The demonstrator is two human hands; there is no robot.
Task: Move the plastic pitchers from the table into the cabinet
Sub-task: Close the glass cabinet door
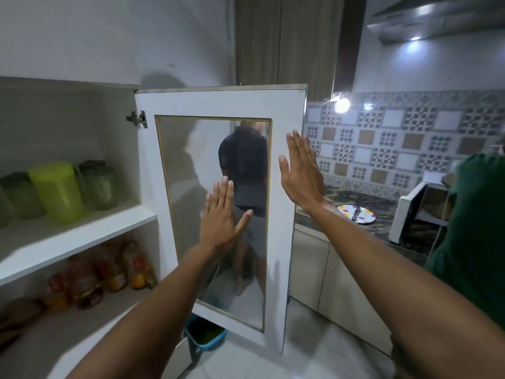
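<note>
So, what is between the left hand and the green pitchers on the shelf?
In the head view, the open cabinet door's white hinge-side frame and the cabinet side wall lie between the left hand and the pitchers.

White cabinet door (284,214), gold-trimmed glass pane (191,187). Lime-green pitcher (57,192) between darker translucent green pitchers (99,184) on white shelf (82,236). Wall tiles (396,140) checkered grey, white, tan. Polka-dot plate (358,213): red, yellow on white. Teal bin (205,335). Dark marbled bench (382,228).

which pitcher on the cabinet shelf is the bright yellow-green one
The middle pitcher, standing a little in front. The pitchers either side are duller, darker green.
</note>
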